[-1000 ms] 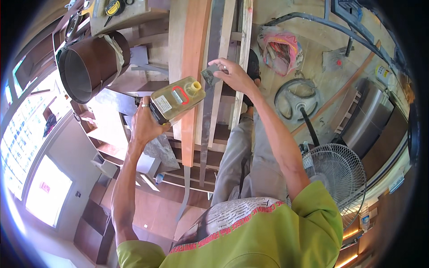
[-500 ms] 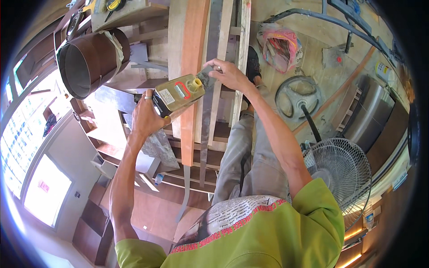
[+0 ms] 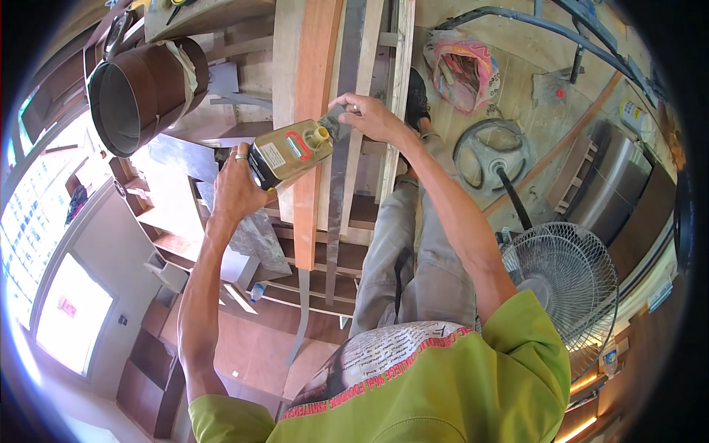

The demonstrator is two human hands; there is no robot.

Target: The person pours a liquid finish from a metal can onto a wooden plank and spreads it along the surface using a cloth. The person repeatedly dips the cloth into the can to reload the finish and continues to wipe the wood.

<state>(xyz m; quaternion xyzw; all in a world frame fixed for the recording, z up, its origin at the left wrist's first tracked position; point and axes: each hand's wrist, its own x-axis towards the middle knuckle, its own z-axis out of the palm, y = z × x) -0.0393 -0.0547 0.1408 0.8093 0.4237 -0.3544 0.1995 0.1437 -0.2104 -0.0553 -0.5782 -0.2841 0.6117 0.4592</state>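
My left hand (image 3: pixel 236 188) grips the lower end of a rectangular tan metal can (image 3: pixel 284 153) with a black base band, a white label and a red-edged handle. The can lies tilted, its uncapped spout pointing up and to the right. A dirty grey rag (image 3: pixel 336 122) is pinched in my right hand (image 3: pixel 373 119), close against the spout; whether they touch is hard to tell. Below both hands run an orange-brown wooden board (image 3: pixel 309 236) and a dark narrow strip (image 3: pixel 334 255).
At the upper left lies a brown cylindrical bin (image 3: pixel 148 92). To the right are a pink sack (image 3: pixel 464 74), a standing fan's wire cage (image 3: pixel 565 288) and its round base (image 3: pixel 491 159). Pale planks (image 3: pixel 399 96) run alongside my legs. Dark metal frame tubing (image 3: pixel 546 26) is at the upper right.
The can and both hands have shifted slightly left in the picture, as has most of the surrounding scene. Both hands keep their holds.
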